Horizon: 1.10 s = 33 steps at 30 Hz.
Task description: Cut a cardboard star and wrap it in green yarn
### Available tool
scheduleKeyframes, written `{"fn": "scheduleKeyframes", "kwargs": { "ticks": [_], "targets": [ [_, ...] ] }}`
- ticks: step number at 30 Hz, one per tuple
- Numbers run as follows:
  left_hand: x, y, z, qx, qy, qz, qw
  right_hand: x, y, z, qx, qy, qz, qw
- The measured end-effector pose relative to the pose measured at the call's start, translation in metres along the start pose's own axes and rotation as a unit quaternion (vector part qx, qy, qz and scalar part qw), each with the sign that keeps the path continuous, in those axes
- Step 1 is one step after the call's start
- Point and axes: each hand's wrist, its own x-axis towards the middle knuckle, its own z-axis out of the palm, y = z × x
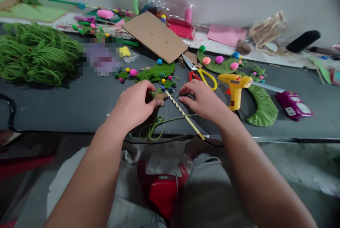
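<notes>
My left hand [136, 105] is closed on a small cardboard star [159, 97], gripped between thumb and fingers. Green yarn covers part of the star's upper side. A thin strand of green yarn runs from it to my right hand [203, 100], whose curled thumb and fingers pinch it. A loose loop of the same yarn [152, 135] lies below the star, at the table's front edge. Between my hands a patterned yellow pencil [186, 117] lies slantwise. Just beyond the star sits a small green wrapped piece [168, 83] with coloured pom-poms.
A large heap of green yarn [37, 54] lies left. Scissors [203, 75], a yellow glue gun [233, 88], a green-wrapped curved piece [262, 107] and a purple device [294, 105] lie right. Behind are a cardboard sheet [155, 36] and a pom-pom-trimmed arc [220, 65].
</notes>
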Motion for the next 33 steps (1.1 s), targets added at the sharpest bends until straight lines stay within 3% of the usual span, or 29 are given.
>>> {"fn": "scheduleKeyframes", "kwargs": {
  "ticks": [3, 7, 14, 21, 29, 33],
  "targets": [
    [-0.002, 0.0, 0.0, -0.05, 0.005, 0.009, 0.999, 0.006, 0.002, 0.009, -0.046, -0.027, 0.012, 0.999],
    [-0.004, 0.001, 0.002, -0.113, 0.005, 0.01, 0.994, 0.004, -0.001, 0.012, -0.095, -0.015, 0.001, 0.995],
    [-0.007, 0.01, 0.002, -0.222, -0.05, 0.023, 0.974, -0.007, -0.013, -0.007, 0.1, 0.044, 0.014, 0.994],
    [-0.008, 0.02, 0.001, -0.213, -0.047, 0.081, 0.973, -0.005, -0.014, -0.02, 0.097, 0.032, -0.062, 0.993],
    [-0.008, 0.022, -0.002, -0.377, -0.11, 0.008, 0.92, -0.004, -0.006, -0.02, 0.183, 0.06, -0.116, 0.974],
    [-0.009, 0.024, -0.002, -0.41, -0.12, -0.011, 0.904, -0.005, -0.005, -0.024, 0.185, 0.04, -0.144, 0.971]
  ]
}}
